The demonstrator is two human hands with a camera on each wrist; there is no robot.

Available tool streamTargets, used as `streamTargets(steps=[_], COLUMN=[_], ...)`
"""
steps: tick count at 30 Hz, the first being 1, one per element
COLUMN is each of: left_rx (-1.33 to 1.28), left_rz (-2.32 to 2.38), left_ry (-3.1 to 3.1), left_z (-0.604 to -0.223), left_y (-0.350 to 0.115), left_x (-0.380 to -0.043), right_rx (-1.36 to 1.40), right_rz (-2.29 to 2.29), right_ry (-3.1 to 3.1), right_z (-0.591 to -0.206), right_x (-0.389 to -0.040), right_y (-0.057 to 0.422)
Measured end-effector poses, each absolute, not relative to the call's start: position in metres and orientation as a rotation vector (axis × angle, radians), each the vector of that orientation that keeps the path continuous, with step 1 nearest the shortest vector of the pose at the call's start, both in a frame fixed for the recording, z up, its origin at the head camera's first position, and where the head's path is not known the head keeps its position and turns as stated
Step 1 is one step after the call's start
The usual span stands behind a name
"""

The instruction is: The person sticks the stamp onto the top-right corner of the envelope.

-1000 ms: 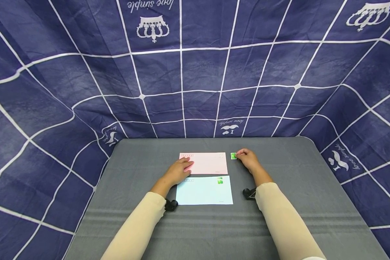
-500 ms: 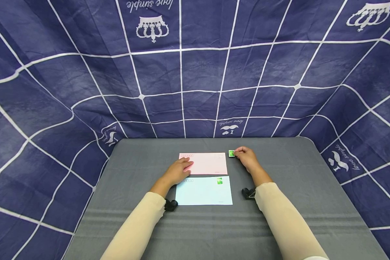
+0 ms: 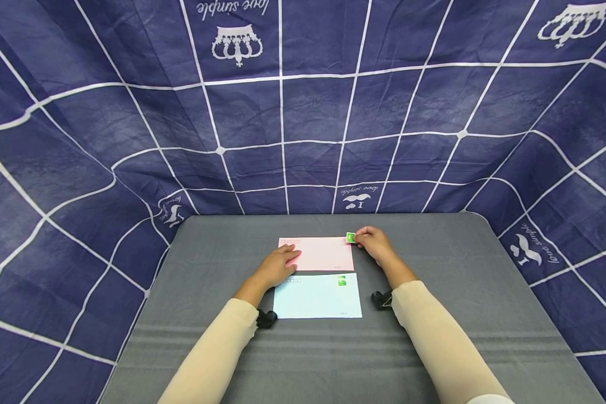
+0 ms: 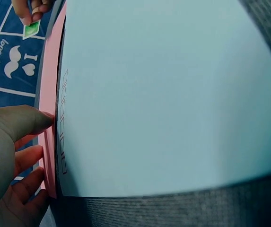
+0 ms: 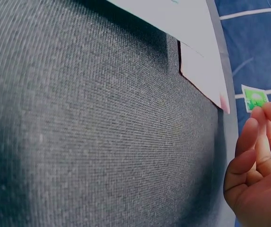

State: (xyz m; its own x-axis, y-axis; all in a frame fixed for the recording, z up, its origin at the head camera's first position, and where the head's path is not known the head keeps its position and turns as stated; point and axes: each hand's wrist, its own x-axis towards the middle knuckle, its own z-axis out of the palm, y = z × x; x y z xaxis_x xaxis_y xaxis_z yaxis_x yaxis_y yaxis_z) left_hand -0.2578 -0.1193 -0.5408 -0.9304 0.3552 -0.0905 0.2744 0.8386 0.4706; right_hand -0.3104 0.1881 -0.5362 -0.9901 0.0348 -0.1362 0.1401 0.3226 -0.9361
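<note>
Between thumb and finger, my right hand (image 3: pixel 375 245) pinches a green stamp with a white border (image 3: pixel 350 238). In the head view the stamp overlaps the top right corner of the pink envelope (image 3: pixel 323 255); the right wrist view shows the stamp (image 5: pixel 255 98) held up off the surface. My left hand (image 3: pixel 276 266) rests with spread fingers on the left end of the pink envelope, covering part of it. Just below lies a light blue envelope (image 3: pixel 317 300), with another green stamp (image 3: pixel 341 280) on its upper right corner.
Both envelopes lie on a grey cloth-covered table (image 3: pixel 313 359). A blue curtain with white lines (image 3: pixel 313 112) stands behind and along both sides. Dark wrist-worn cameras (image 3: pixel 381 300) sit at the cuffs of both sleeves.
My right hand has carried the pinched stamp leftward, from beside the pink envelope to over its top right corner. My left hand has stayed where it was.
</note>
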Motion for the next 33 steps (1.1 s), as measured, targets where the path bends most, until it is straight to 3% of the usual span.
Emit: streamTargets(steps=[33], left_rx=[0.5], left_rz=[0.685], left_ry=[2.85], left_z=[-0.541], left_y=[-0.119], left_x=[-0.257], right_rx=[0.099], right_rz=[-1.706], right_ry=[2.425], right_z=[-0.545], right_x=[-0.32], right_y=[0.167])
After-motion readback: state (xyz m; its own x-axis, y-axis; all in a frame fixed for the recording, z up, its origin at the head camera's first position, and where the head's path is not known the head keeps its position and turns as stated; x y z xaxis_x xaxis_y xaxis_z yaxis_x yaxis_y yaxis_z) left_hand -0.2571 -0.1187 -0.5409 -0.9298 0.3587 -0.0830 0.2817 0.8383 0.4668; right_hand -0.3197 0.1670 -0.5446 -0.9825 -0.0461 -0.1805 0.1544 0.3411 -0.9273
